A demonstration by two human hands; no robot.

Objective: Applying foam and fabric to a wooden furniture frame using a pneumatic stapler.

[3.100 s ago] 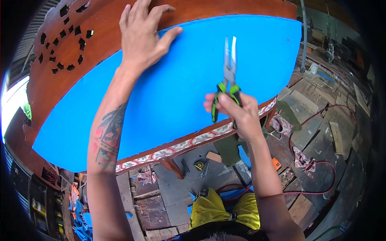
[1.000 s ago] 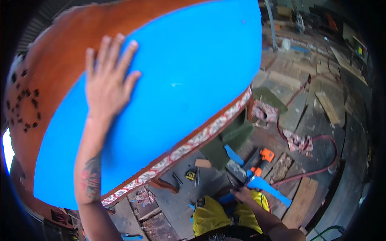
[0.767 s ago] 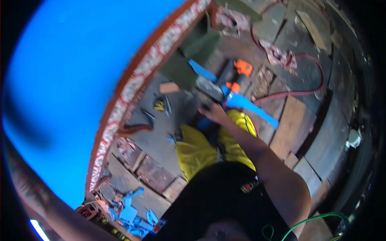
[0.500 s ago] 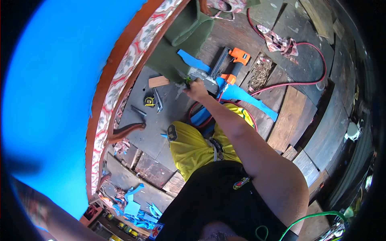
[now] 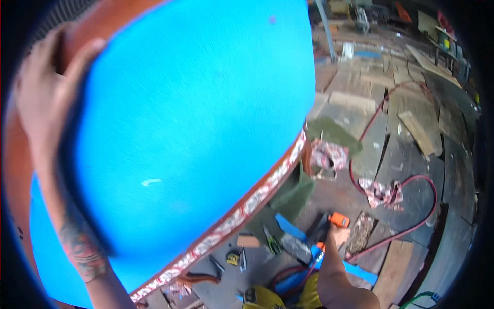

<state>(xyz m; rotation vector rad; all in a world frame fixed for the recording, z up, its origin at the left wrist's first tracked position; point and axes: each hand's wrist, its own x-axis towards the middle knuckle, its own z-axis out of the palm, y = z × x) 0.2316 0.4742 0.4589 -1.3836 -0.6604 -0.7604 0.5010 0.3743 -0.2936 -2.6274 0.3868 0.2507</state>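
A big piece of furniture with a wooden frame [image 5: 15, 154] and smooth blue padding [image 5: 195, 118] fills the left and middle. My left hand [image 5: 49, 98], slightly blurred, lies against its wooden rim at the upper left, thumb and fingers apart. Down on the floor at the lower right, my right hand [image 5: 338, 237] is closed round the handle of an orange and black staple gun [image 5: 338, 220]. Green-handled pliers [image 5: 271, 241] lie left of it. Near them are a small wood block [image 5: 248, 241], a yellow tape measure [image 5: 232, 257] and a utility knife [image 5: 243, 260].
A red air hose [image 5: 393, 238] loops over the plank floor on the right. Patterned fabric scraps [image 5: 381, 193] and dark green cloth [image 5: 293, 193] lie about, with blue offcuts [image 5: 360, 273] near the staple gun. A loose board [image 5: 417, 133] lies farther off.
The view has swung up and left. My right hand has let go of the green-handled pliers and taken hold of the staple gun. My left hand has come up onto the wooden rim.
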